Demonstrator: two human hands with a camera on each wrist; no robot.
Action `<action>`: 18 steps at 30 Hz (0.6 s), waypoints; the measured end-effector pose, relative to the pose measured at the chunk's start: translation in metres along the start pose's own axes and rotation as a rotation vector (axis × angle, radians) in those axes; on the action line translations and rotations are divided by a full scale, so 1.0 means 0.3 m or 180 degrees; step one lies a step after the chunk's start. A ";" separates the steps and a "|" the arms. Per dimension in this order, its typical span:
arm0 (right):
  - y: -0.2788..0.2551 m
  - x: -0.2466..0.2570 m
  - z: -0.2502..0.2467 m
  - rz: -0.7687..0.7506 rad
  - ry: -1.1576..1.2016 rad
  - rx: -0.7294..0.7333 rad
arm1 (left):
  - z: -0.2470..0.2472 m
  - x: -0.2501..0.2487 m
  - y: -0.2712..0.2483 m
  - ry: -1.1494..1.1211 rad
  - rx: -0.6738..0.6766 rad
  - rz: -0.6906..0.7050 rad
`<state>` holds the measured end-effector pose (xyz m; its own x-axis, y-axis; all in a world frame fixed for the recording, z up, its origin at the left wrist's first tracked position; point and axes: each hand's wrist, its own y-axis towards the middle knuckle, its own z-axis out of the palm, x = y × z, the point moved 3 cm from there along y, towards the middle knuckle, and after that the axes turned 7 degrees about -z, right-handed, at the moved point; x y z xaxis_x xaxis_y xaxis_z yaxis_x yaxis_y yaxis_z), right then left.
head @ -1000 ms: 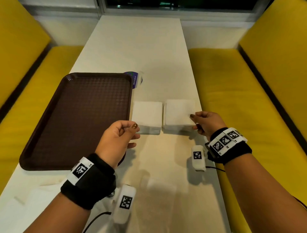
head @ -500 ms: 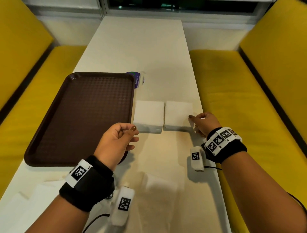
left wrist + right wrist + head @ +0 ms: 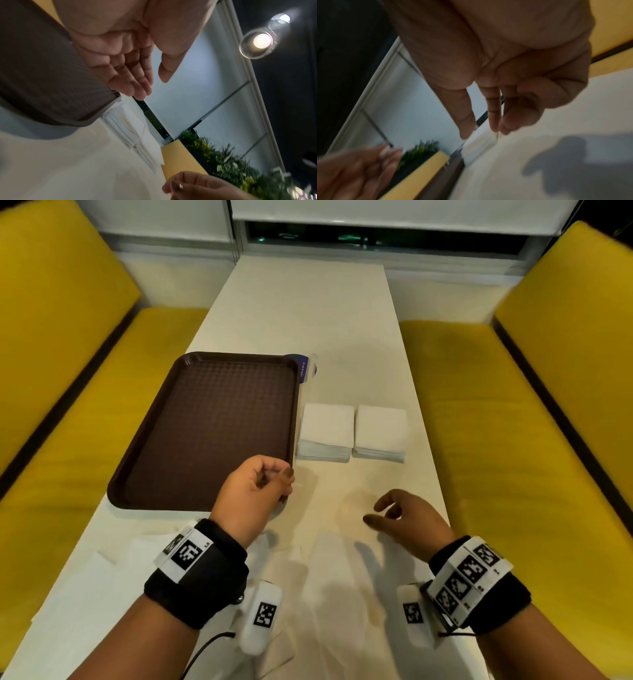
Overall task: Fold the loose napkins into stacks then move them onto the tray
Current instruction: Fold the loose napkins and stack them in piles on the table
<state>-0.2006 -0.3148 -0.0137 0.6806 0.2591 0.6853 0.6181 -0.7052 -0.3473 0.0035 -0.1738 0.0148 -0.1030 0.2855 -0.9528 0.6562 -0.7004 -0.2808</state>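
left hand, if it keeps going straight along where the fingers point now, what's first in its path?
Probably the left napkin stack. The left hand hovers empty over the tray at its near right corner, fingers aimed forward and slightly right. Height above the table is unclear, so it might pass over the stack.

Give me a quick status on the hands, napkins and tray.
Left hand and right hand both empty, fingers loose, above the table. Two napkin stacks side by side right of the tray, none on it. Nothing blocking.
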 end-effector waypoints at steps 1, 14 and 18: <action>-0.018 -0.002 0.031 0.0016 -0.0232 0.0119 | 0.000 0.009 -0.012 0.0084 0.0008 0.0051; -0.106 0.005 0.184 0.0138 -0.1644 0.0130 | -0.046 0.068 -0.123 0.0689 0.0157 0.0314; -0.116 -0.001 0.190 0.0212 -0.1586 0.0195 | -0.119 0.087 -0.142 0.0661 0.0026 0.0318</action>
<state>-0.2001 -0.2526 -0.0384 0.8152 0.5088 0.2767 0.5787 -0.6948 -0.4270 -0.0005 -0.1130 0.0060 0.1188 0.3423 -0.9320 0.6492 -0.7371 -0.1880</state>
